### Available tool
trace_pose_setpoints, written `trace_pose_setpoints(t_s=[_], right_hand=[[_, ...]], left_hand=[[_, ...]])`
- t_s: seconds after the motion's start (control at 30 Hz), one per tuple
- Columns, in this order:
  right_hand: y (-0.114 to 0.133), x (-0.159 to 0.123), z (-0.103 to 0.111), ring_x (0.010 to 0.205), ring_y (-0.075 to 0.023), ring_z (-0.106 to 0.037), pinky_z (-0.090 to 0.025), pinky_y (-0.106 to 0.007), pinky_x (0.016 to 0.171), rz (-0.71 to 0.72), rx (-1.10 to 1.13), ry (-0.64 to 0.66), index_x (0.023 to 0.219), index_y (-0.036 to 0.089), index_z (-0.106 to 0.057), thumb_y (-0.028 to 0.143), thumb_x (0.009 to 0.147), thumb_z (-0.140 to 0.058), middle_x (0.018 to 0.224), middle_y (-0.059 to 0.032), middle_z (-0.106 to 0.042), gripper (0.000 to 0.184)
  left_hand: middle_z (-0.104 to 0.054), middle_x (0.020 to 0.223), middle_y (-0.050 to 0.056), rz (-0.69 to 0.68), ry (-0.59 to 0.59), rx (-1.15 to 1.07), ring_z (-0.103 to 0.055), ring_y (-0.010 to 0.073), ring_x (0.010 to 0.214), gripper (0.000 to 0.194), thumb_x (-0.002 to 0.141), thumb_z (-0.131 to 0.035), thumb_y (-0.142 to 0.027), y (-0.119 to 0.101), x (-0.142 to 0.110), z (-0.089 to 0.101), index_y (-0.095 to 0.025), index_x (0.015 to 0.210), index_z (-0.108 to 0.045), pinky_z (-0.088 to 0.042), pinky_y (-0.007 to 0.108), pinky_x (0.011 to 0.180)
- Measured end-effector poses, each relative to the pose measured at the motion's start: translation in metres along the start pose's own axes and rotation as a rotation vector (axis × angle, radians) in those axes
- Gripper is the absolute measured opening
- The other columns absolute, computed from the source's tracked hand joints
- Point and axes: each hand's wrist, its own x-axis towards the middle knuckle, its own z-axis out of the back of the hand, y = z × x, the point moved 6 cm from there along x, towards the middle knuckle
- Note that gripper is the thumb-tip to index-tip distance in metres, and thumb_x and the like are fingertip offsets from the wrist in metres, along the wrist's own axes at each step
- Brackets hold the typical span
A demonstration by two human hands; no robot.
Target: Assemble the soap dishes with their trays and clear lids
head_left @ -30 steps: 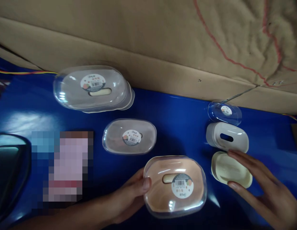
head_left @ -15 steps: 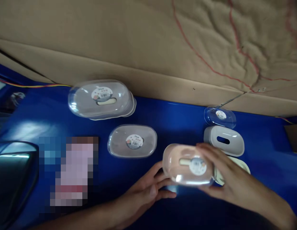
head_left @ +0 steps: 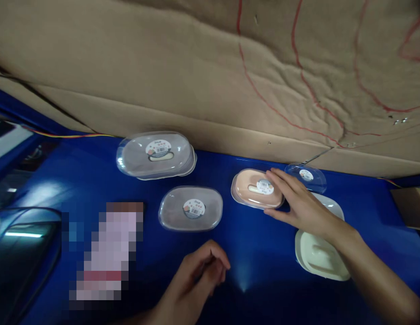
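A peach oval box with a clear lid and round label (head_left: 245,189) is at the back of the blue table. My right hand (head_left: 297,201) grips its right end, thumb at the near side and fingers at the far side. Nearer to me, my left hand (head_left: 205,275) is closed, its fingers curled in, and nothing shows in them. Left of the peach box lies a greyish oval box with a clear lid (head_left: 172,210). Under my right forearm is a pale green oval piece (head_left: 321,255), partly covered. A white container (head_left: 331,205) is mostly hidden behind the hand.
Clear-lidded greyish boxes (head_left: 135,155), apparently stacked, stand at the back left by the brown cardboard wall (head_left: 162,99). A clear lid (head_left: 316,178) lies at the back right. On the left are a blurred-out pink item (head_left: 110,248) and a dark shiny object (head_left: 27,253) with cables.
My right hand has moved the peach box away from me, towards the wall. My left hand has let go of it, drawn back and curled its fingers.
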Motion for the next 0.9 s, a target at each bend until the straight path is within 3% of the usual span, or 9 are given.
trace_pose_setpoints(t_s=[0.03,0.07,0.1,0.17,0.27,0.4,0.6,0.73,0.9], right_hand=[[-0.001,0.001,0.004,0.159,-0.0385,-0.040,-0.041,-0.063,0.126,-0.001,-0.038,-0.024,0.171,0.028,-0.023,0.049,0.103,-0.067,0.174,-0.0181,-0.036,0.084],[-0.002,0.000,0.009,0.159,-0.0391,-0.039,-0.040,-0.064,0.125,-0.005,-0.070,-0.040,0.171,0.029,-0.025,0.050,0.103,-0.066,0.174,-0.0176,-0.035,0.082],[-0.002,-0.003,0.014,0.159,-0.0395,-0.039,-0.040,-0.065,0.125,-0.011,-0.092,-0.051,0.171,0.030,-0.026,0.051,0.103,-0.066,0.174,-0.0168,-0.035,0.081],[-0.003,-0.016,0.024,0.159,-0.0395,-0.040,-0.041,-0.065,0.124,-0.028,-0.113,-0.079,0.170,0.032,-0.028,0.053,0.104,-0.064,0.174,-0.0151,-0.037,0.078],[-0.007,-0.049,0.036,0.151,-0.0374,-0.050,-0.046,-0.062,0.121,-0.084,-0.087,-0.129,0.167,0.031,-0.037,0.050,0.106,-0.060,0.166,-0.0135,-0.049,0.067],[-0.015,-0.110,0.032,0.137,-0.0325,-0.064,-0.056,-0.051,0.112,-0.156,-0.024,-0.103,0.157,0.034,-0.052,0.045,0.107,-0.057,0.150,-0.0083,-0.065,0.051],[-0.028,-0.190,-0.002,0.136,-0.0345,-0.067,-0.063,-0.051,0.106,-0.252,-0.053,-0.044,0.159,0.034,-0.049,0.053,0.104,-0.061,0.155,-0.0079,-0.062,0.060],[-0.018,-0.197,-0.019,0.140,-0.0374,-0.064,-0.064,-0.053,0.105,-0.260,-0.078,-0.059,0.160,0.035,-0.049,0.055,0.100,-0.067,0.166,-0.0098,-0.050,0.066],[0.014,-0.170,-0.032,0.145,-0.0343,-0.059,-0.063,-0.051,0.107,-0.185,-0.017,-0.045,0.161,0.036,-0.047,0.046,0.103,-0.066,0.167,-0.0090,-0.050,0.062]], left_hand=[[-0.073,0.086,0.005,-0.174,0.016,0.242,-0.068,0.0216,0.078,0.016,0.101,-0.067,-0.041,-0.011,-0.006,0.005,-0.028,0.100,-0.077,-0.056,0.032,0.069],[-0.076,0.099,0.006,-0.358,0.019,0.496,-0.071,0.0268,0.092,0.018,0.095,-0.075,-0.036,-0.021,-0.014,0.010,-0.033,0.112,-0.079,-0.059,0.039,0.084],[-0.077,0.111,0.006,-0.500,-0.030,0.747,-0.071,0.0308,0.103,0.033,0.092,-0.077,-0.031,-0.028,-0.021,0.017,-0.038,0.125,-0.077,-0.057,0.047,0.096],[-0.070,0.131,0.010,-0.587,-0.324,1.092,-0.065,0.0374,0.119,0.053,0.091,-0.076,-0.023,-0.033,-0.030,0.041,-0.037,0.142,-0.067,-0.050,0.059,0.107],[-0.053,0.152,0.017,-0.546,-0.453,1.338,-0.058,0.0452,0.131,0.055,0.098,-0.068,-0.024,-0.026,-0.029,0.057,-0.035,0.151,-0.058,-0.051,0.068,0.105],[-0.037,0.166,0.019,-0.535,-0.368,1.423,-0.051,0.0476,0.144,0.061,0.105,-0.057,-0.029,-0.023,-0.015,0.046,-0.035,0.164,-0.041,-0.056,0.069,0.104],[-0.032,0.171,0.026,-0.560,-0.282,1.538,-0.044,0.0510,0.153,0.069,0.106,-0.057,-0.025,-0.033,0.008,0.026,-0.028,0.170,-0.032,-0.058,0.068,0.105],[-0.029,0.174,0.026,-0.573,-0.266,1.544,-0.037,0.0519,0.158,0.075,0.105,-0.059,-0.028,-0.038,0.025,0.022,-0.027,0.172,-0.025,-0.052,0.072,0.112],[-0.020,0.178,0.021,-0.635,-0.306,1.417,-0.032,0.0512,0.160,0.082,0.102,-0.065,-0.023,-0.044,0.020,0.002,-0.032,0.172,-0.024,-0.043,0.074,0.119]])
